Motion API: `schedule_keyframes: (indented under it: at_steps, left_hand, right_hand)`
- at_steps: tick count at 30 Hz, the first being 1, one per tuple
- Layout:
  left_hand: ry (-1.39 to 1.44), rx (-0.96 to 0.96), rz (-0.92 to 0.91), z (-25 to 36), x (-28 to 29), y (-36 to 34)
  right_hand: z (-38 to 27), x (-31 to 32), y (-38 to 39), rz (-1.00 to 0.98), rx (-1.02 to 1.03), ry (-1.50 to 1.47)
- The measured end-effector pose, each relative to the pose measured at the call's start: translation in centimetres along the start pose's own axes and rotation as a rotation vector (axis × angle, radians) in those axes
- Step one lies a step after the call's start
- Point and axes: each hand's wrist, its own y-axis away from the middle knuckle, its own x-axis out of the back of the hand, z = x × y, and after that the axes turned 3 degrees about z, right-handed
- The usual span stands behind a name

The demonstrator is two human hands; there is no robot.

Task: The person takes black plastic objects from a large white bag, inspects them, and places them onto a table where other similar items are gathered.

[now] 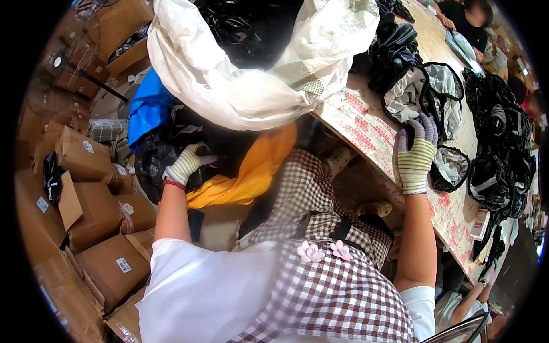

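While the right hand [416, 155] lay at the near edge of the table [357, 117], its fingers were stretched almost straight, with the thumb standing apart. The fingertips met the lower edge of a grey-lined pouch [407, 94] with a black rim; whether they pinched it, I could not tell. That pouch was on the tabletop, beside another pouch [449, 80] of the same kind, and a smaller pouch [450, 167] sat just beyond the wrist. Farther right, a row of black bags [496, 123] ran along the table, with a small white box [480, 224] near its lower end.

On the other side, the left hand [190, 164] was at a black plastic bag [153, 163], its fingers partly bent and the thumb spread away from them. I could not tell whether it had hold of anything. Both hands wore striped gloves. A yellow cloth [257, 174] hung just right of the left hand, and a blue cloth [148, 108] lay above it. Ahead, a big white sack [229, 97] gaped around black stuff [240, 28]. Cardboard boxes [117, 260] crowded the left.
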Motion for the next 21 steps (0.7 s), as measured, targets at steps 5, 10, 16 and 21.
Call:
schedule_keyframes:
  at_steps: [5, 10, 16, 21]
  left_hand:
    - [0.651, -0.194, 0.418, 3.9, -0.4, 2.3]
    - [0.835, -0.228, 0.297, 8.5, -0.7, 3.3]
    - [0.805, -0.32, 0.079, 11.8, -6.4, 3.5]
    - [0.314, -0.051, -0.629, 16.5, -15.8, 8.1]
  right_hand:
    - [0.4, -0.4, 0.2, 0.087, -0.153, -0.052]
    - [3.7, -0.5, -0.5, -0.038, -0.223, -0.129]
    - [7.4, 3.1, -1.7, 0.09, -0.424, -0.58]
    - [3.7, 9.4, -0.6, 0.05, -0.068, -0.256]
